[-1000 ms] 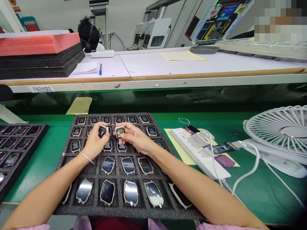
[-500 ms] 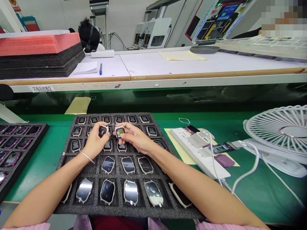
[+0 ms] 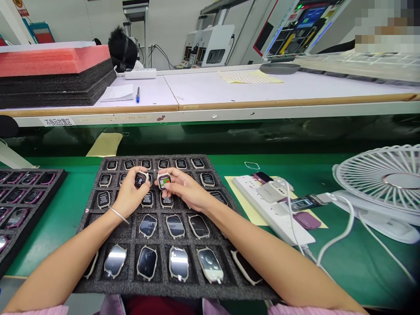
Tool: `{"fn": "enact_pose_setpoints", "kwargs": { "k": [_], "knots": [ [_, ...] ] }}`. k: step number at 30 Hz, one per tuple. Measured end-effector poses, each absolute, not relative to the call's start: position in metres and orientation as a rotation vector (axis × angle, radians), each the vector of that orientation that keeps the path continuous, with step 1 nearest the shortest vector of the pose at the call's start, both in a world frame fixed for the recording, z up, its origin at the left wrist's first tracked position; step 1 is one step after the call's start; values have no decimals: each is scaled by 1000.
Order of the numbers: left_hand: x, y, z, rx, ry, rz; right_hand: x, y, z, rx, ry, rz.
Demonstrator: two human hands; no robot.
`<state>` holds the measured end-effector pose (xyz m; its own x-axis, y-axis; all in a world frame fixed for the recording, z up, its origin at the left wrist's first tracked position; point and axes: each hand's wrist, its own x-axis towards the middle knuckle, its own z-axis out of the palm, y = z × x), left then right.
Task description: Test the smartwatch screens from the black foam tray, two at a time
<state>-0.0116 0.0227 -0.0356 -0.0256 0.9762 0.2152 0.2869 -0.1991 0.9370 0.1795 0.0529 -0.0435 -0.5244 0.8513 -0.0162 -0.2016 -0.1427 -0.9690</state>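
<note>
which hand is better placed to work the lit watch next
Probably the right hand: it grips the lit smartwatch by its edges, with the screen facing up. The left hand is occupied with a separate dark-screened smartwatch.

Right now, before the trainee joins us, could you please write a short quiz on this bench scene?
1. True or false: the smartwatch body in the right hand shows a lit, coloured screen.
2. Which wrist wears the thin bracelet?
3. What lies on the yellow sheet to the right of the foam tray?
A) a white power strip
B) a blue pen
C) a stack of red foam

Key: 1 true; 2 left; 3 A.
</note>
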Motion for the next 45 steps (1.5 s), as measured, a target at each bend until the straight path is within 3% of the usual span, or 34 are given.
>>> {"fn": "enact_pose_setpoints", "kwargs": {
  "k": [11, 22, 45],
  "knots": [
    [-11, 23, -35, 1546, 1356, 1254, 179, 52, -42, -784, -1319, 1785],
    [-8, 17, -18, 978, 1020, 1162, 179, 56, -40, -736, -1112, 1878],
    [-7, 17, -18, 1012, 1055, 1163, 180, 56, -39, -757, -1121, 1841]
  ]
}}
